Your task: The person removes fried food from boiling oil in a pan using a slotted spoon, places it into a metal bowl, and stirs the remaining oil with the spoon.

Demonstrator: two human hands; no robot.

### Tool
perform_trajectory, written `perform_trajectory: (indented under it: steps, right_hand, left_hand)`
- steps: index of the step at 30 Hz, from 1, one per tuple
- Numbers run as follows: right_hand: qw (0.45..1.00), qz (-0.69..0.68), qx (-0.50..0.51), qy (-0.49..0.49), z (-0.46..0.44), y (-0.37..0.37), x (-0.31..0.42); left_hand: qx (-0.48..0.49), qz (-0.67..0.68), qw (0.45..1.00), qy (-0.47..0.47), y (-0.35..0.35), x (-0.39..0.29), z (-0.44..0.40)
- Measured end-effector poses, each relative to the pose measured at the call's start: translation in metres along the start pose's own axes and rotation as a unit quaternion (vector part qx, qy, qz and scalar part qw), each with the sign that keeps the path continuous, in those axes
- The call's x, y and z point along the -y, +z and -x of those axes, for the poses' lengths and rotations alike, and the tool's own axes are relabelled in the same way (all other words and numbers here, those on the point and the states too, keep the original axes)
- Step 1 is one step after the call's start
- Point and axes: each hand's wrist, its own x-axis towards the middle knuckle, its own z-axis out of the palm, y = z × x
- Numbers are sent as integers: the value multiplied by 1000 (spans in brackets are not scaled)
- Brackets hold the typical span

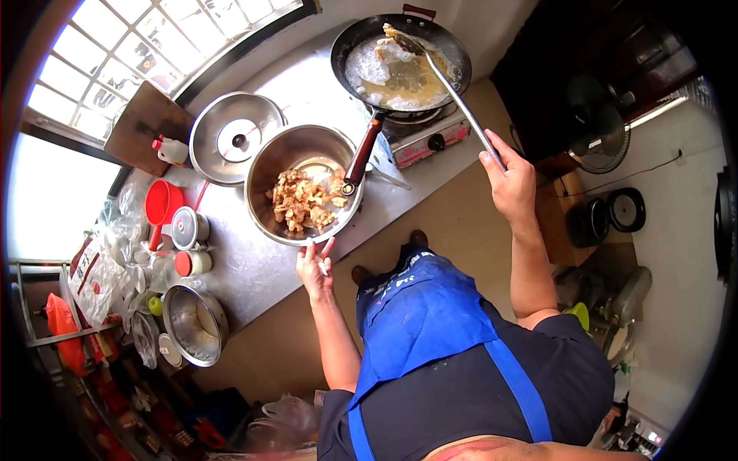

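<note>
My right hand (511, 180) is closed round the handle of a long metal ladle (465, 105). The far end of the ladle is in a black wok (344, 61) of bubbling oil, with some pale fried pieces (393, 34) at its tip. My left hand (315, 269) is at the near rim of a deep steel pot (257, 211), fingers partly spread; whether it grips the rim is unclear. Browned fried pieces (296, 201) lie in the pot. The wok's wooden handle (364, 156) reaches over the pot's right side.
The wok sits on a gas stove (430, 144). Left of the pot on the steel counter (250, 280) are a steel basin (201, 142), a red ladle (163, 201), lidded containers (188, 229) and a steel bowl (192, 326). A fan (600, 134) stands at the right.
</note>
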Motion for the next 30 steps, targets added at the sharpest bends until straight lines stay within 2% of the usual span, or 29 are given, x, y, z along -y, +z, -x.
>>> perform_trajectory:
  steps: [5,30]
  right_hand:
    - [999,-2,-15,-28,-3,2,1]
    - [1000,0,8,-9,-24,7,-4]
  left_hand:
    - [-2,-4,1000,0,1,0,-2]
    - [-28,-9,1000,8,11,4,-6]
